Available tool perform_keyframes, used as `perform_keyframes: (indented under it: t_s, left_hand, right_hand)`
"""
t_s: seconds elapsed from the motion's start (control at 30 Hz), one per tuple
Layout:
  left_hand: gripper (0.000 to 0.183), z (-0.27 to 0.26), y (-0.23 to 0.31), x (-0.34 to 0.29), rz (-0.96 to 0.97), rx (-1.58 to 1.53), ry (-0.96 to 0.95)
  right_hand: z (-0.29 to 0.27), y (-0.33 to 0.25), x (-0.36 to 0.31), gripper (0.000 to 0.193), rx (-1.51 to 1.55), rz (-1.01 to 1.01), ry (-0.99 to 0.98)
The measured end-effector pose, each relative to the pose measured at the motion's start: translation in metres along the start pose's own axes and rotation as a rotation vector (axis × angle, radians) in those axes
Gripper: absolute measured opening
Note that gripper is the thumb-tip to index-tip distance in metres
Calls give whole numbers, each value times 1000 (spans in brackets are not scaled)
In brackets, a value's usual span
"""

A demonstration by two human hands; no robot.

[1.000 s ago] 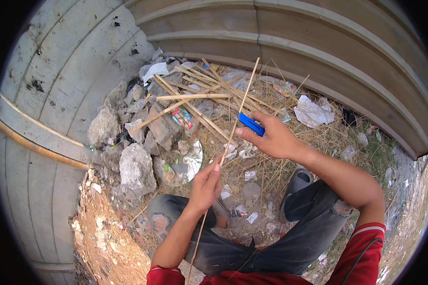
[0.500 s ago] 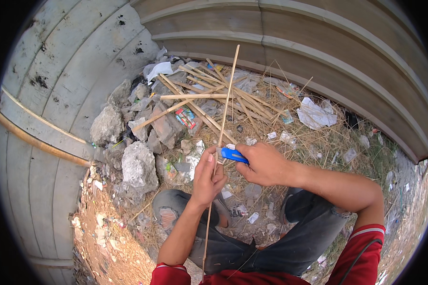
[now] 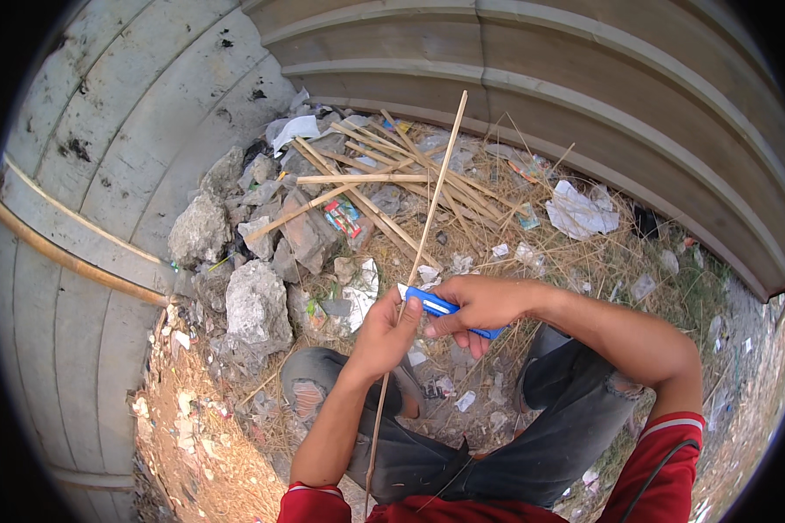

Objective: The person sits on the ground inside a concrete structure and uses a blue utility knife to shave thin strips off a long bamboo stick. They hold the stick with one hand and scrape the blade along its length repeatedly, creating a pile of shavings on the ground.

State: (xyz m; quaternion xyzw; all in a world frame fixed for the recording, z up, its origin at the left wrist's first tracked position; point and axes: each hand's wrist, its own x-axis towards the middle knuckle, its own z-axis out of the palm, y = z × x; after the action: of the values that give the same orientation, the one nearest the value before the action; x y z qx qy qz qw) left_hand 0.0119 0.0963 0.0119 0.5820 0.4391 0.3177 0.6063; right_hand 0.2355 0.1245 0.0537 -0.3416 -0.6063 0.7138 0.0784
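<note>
A long, thin bamboo strip (image 3: 437, 193) runs from my lap up past my hands, its far end leaning a little right. My left hand (image 3: 381, 340) is closed round its middle, the thumb lying over the strip. In my right hand (image 3: 473, 307) is a blue box cutter (image 3: 433, 302). Its short blade points left and meets the strip just beside my left fingers. The handle's rear end shows below my right fingers. Beyond my hands, several split bamboo sticks (image 3: 366, 178) lie criss-cross in a loose pile.
Grey rocks (image 3: 257, 301) are heaped to the left of my hands. A corrugated metal wall (image 3: 567, 83) closes off the back, and a grey panel wall (image 3: 148, 113) stands at the left. Dry straw, crumpled white paper (image 3: 579, 209) and litter cover the ground. My bent knees frame the work.
The strip's far end has swung right. My right hand has turned the box cutter, so more of its blue handle shows and the blade sits close to my left thumb.
</note>
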Motion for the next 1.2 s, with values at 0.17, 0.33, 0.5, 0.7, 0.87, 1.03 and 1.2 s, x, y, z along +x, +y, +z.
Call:
perform_keyframes:
  t_s: [0.17, 0.33, 0.5, 0.7, 0.87, 1.03, 1.2]
  left_hand:
    - [40, 2, 5, -2, -47, -40, -73]
    - [39, 4, 9, -2, -9, -136, -93]
    - [38, 6, 9, 0, 53, -118, -21]
    - [43, -5, -6, 1, -1, 45, 75]
    - [45, -7, -14, 0, 52, 114, 70]
    - [43, -2, -9, -4, 16, 43, 76]
    - [43, 1, -3, -3, 54, 18, 84]
  right_hand:
    - [-10, 3, -3, 39, 178, 120, -192]
    - [-17, 17, 10, 38, 276, 104, -330]
    - [-1, 15, 11, 35, 339, 43, -153]
    - [7, 11, 10, 32, 503, 133, -127]
    - [17, 17, 12, 26, 723, 238, -101]
    - [31, 26, 16, 31, 741, 146, -17]
    - [42, 33, 21, 35, 863, 53, -28]
